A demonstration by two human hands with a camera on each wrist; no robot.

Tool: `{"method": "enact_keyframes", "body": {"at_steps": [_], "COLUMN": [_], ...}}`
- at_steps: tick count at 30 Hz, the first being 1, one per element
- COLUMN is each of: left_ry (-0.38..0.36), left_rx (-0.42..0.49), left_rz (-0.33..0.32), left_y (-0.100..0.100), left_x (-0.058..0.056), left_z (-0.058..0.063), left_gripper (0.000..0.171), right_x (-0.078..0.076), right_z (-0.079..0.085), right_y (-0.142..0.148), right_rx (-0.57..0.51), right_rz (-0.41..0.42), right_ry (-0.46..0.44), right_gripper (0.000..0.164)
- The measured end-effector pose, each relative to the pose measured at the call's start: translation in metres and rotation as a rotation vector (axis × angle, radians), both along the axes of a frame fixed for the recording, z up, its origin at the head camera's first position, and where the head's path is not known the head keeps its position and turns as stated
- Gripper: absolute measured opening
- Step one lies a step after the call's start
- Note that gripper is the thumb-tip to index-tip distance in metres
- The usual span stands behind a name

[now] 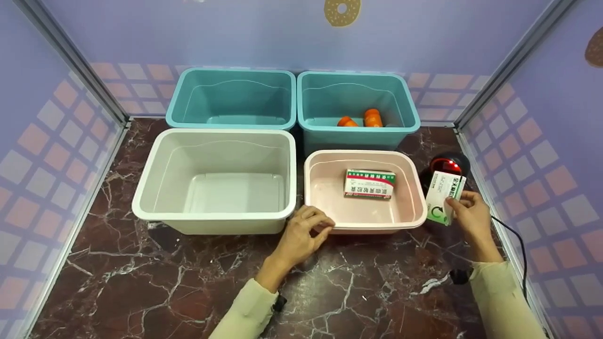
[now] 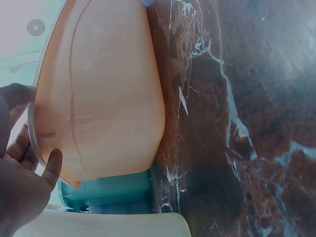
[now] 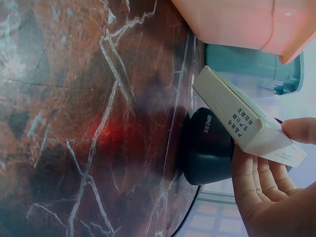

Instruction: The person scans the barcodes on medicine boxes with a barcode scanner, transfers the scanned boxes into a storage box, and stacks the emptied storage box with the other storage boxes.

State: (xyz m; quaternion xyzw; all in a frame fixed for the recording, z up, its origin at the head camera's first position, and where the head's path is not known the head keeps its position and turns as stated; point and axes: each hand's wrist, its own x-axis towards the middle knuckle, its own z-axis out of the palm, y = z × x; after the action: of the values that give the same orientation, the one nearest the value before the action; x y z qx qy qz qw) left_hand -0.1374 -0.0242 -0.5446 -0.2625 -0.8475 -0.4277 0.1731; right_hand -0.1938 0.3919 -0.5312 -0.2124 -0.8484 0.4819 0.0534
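Observation:
My right hand pinches a white and green medicine box between thumb and fingers. In the right wrist view this box is tilted close over a black barcode scanner, whose red light glows in the head view. My left hand grips the near left corner of a pink bin; in the left wrist view its thumb is outside the rim and its fingers reach over it. Inside the pink bin lies another medicine box, white with red and green.
A large white bin stands left of the pink one. Behind are two teal bins, the right one with orange-capped bottles in it. The scanner's cable runs along the right wall.

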Motion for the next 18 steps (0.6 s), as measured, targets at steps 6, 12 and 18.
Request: {"method": "enact_keyframes", "body": {"at_steps": [6, 12, 18], "left_ry": [0.005, 0.0, -0.002], "left_rx": [0.003, 0.002, 0.005], "left_rz": [-0.002, -0.001, -0.005], "left_y": [0.0, -0.001, -0.001], "left_x": [0.0, 0.0, 0.0], "left_z": [0.0, 0.0, 0.001], "left_gripper": [0.005, 0.005, 0.005], "right_x": [0.001, 0.001, -0.002], "right_z": [0.007, 0.018, 0.027], "right_y": [0.001, -0.001, -0.002], "right_rx": [-0.022, -0.01, 0.077], "right_rz": [0.015, 0.01, 0.011], "right_ry": [0.004, 0.019, 0.048], "right_gripper": [0.038, 0.035, 0.039]}}
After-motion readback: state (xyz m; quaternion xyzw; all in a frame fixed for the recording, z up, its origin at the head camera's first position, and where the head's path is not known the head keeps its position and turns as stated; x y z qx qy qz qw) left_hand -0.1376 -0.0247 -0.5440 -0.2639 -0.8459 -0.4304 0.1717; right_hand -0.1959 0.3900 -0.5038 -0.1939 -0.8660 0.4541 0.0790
